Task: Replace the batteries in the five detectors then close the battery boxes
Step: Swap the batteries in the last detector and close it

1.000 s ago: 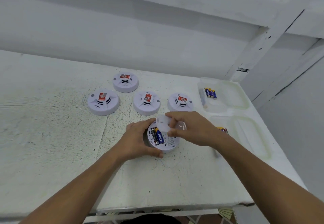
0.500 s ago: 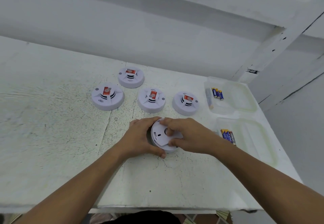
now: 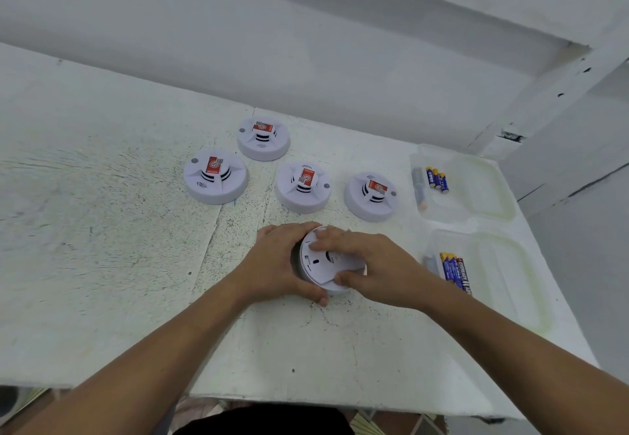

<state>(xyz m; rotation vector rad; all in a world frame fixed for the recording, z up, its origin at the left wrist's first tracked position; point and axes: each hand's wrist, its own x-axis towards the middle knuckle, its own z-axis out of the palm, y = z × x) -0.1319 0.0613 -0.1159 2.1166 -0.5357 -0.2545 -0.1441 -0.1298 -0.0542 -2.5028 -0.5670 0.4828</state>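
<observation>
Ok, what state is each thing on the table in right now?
Near detector: upside down, cover on.
Left hand: grips its side.
Right hand: grips the cover.
Other four detectors: face up, apart.
Far tray: open, few batteries.
Near tray: open, batteries inside.

A second ago my right hand [image 3: 374,264] held the battery cover [image 3: 326,261] lifted clear of the detector [image 3: 333,289], with the batteries showing in their bay. Now I have lowered the cover flat onto the detector's back and the batteries are hidden. My fingers [image 3: 335,244] have spread across it toward its 11 o'clock edge, and my thumb grips at 5 o'clock.
</observation>
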